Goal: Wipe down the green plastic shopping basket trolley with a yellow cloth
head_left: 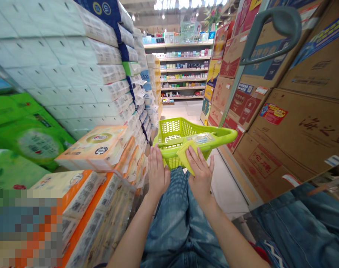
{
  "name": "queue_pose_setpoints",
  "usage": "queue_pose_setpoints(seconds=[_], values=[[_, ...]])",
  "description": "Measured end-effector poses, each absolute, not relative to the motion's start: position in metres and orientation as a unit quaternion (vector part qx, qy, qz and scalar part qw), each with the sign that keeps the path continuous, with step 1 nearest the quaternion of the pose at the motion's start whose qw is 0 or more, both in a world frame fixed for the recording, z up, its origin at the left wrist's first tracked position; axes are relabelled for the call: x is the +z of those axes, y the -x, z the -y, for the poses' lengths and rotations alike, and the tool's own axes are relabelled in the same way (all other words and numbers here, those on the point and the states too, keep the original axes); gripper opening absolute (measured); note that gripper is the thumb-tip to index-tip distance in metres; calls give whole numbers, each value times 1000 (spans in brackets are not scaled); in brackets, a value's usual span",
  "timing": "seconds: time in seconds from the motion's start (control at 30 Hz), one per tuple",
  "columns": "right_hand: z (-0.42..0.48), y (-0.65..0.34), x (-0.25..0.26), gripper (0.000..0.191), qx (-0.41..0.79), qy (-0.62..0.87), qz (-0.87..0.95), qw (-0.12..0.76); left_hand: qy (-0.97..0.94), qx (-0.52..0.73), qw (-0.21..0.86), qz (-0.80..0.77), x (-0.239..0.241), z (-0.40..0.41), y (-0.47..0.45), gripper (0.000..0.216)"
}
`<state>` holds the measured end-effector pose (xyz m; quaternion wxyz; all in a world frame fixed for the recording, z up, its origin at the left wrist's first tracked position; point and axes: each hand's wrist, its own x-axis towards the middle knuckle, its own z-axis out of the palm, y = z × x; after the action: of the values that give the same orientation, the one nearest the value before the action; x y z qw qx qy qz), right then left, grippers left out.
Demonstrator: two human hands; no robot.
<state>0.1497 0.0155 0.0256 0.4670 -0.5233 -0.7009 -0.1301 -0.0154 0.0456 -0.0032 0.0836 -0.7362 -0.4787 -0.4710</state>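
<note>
A lime-green plastic shopping basket (pixel 169 128) with perforated walls stands before my knees. My left hand (pixel 157 169) rests on its near left rim, fingers stretched out. Under the fingers of my right hand (pixel 199 165) is a folded yellow cloth (pixel 183 154), pressed against the basket's near right edge. Beside that hand, a clear label holder (pixel 201 138) sits on the green frame. A grey pull handle (pixel 293 26) on a long metal rod rises at the upper right. The tips of my right thumb and fingers are visible; the palm hides part of the cloth.
Tall stacks of wrapped tissue packs (pixel 60 67) line the left side, with lower orange packs (pixel 99 145) close by. Cardboard cartons (pixel 306 123) are stacked on the right. A tiled aisle (pixel 186 108) runs to stocked shelves (pixel 184 69) at the back.
</note>
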Motion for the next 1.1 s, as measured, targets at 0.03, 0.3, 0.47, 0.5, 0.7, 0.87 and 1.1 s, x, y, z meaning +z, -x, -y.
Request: queue_pose_setpoints(seconds=[0.03,0.3,0.47,0.5,0.7,0.87,1.1], values=[[-15,-142,26,76,-125,519,704,468,737,-470,83,478,-4,-46,16,72],[-20,-95,26,62,-113,465,746,464,733,-477,69,481,-10,-49,21,67],[-21,-129,18,67,-145,456,753,451,743,-470,77,471,-5,-46,20,69],[-21,-138,17,69,-147,464,748,451,744,-469,77,470,-4,-46,20,70],[-24,-159,23,79,-141,517,700,472,743,-467,84,472,-1,-45,16,74],[-21,-125,27,75,-117,512,708,472,742,-470,77,472,-4,-47,17,72],[-21,-98,28,64,-115,464,752,454,740,-461,73,484,-8,-47,20,68]])
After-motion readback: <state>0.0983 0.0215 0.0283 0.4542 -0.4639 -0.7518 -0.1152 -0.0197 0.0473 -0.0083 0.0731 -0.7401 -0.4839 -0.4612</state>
